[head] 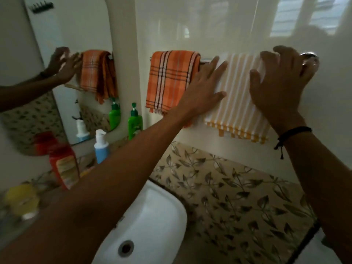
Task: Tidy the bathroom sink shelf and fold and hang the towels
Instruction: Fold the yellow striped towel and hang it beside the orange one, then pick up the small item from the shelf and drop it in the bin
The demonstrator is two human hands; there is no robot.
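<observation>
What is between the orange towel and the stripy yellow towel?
In the head view, the left hand lies flat there, and a short bit of the towel rail shows above it.

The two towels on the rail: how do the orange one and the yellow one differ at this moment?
The orange plaid towel is checked with dark lines; the yellow striped towel has plain yellow and white stripes. The orange plaid towel hangs untouched, while the left hand and right hand lie spread flat on the yellow striped towel. The yellow striped towel's lower edge hangs lower. Both are draped over the same towel rail.
</observation>
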